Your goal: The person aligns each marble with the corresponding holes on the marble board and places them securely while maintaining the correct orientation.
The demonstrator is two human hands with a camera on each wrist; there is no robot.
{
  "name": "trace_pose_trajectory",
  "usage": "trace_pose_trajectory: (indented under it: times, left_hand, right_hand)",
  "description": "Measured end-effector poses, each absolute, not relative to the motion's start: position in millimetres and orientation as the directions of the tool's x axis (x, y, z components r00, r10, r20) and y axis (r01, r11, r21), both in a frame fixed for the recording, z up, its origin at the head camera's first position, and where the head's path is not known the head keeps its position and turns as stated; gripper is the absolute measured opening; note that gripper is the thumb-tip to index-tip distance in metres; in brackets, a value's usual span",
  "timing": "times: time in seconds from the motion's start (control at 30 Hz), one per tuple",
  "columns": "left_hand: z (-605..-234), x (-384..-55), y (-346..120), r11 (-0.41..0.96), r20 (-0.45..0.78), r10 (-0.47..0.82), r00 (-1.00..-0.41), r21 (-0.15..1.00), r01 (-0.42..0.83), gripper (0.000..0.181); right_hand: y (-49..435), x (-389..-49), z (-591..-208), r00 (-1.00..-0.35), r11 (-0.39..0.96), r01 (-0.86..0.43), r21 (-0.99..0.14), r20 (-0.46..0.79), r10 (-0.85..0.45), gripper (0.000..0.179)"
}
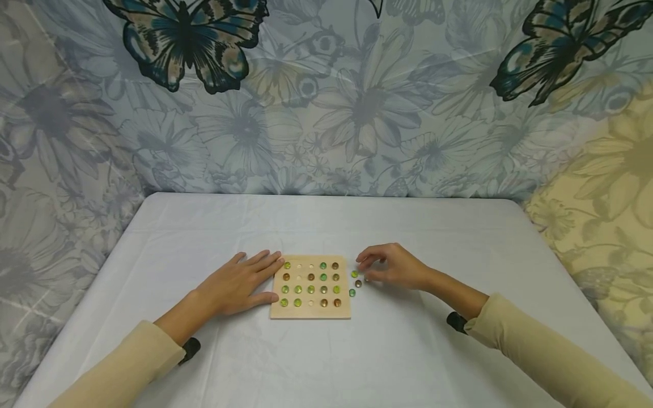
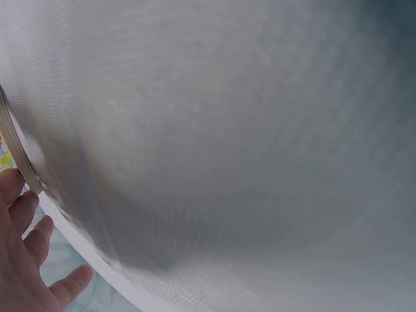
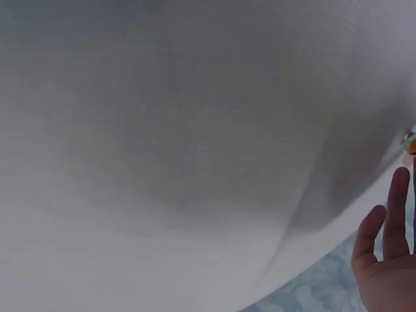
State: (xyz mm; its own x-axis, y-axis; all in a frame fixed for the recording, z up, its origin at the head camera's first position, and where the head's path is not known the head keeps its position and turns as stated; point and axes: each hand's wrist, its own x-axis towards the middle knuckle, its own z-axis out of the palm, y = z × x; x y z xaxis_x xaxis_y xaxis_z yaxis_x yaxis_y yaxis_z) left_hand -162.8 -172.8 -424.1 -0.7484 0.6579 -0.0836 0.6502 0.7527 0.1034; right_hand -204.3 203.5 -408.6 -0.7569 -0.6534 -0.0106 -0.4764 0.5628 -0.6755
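Note:
A pale wooden board (image 1: 310,316) with rows of round hollows lies flat on the table. Green and brown glass marbles fill most hollows; several hollows are bare, mainly in the upper middle. My left hand (image 1: 236,286) rests with spread fingers along the board's left edge, its fingertips and thumb at the rim. Just right of the board lie loose marbles: a light green one (image 1: 354,274), a brown one (image 1: 358,283) and a blue-green one (image 1: 352,293). Over them hovers my right hand (image 1: 395,266), fingers bent, thumb and forefinger apart. In the right wrist view, a multicoloured marble (image 3: 410,143) shows beyond the fingertips.
A white cloth (image 1: 255,362) covers the table. Behind it hangs a fabric backdrop (image 1: 326,113) with flowers and butterflies. Both forearms wear beige sleeves (image 1: 541,345), with dark wrist devices (image 1: 456,322) below the cuffs.

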Motion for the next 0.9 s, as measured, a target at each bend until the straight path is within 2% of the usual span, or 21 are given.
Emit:
trace_pose_trajectory:
  times: [0.23,0.9]
  left_hand:
    - [-423.7,-162.5,-172.8,0.754,-0.082,0.656,-0.750,0.102,0.649,0.075]
    - [-423.4,-162.2,-173.1,0.755,-0.093,0.656,-0.749,0.103,0.648,0.076]
  right_hand:
    - [206.3,-203.9,-414.8,-0.752,0.579,-0.440,-0.686,-0.071,-0.656,0.026]
    - [203.5,-204.6,-412.6,-0.746,0.586,-0.484,-0.650,-0.044,-0.664,0.023]
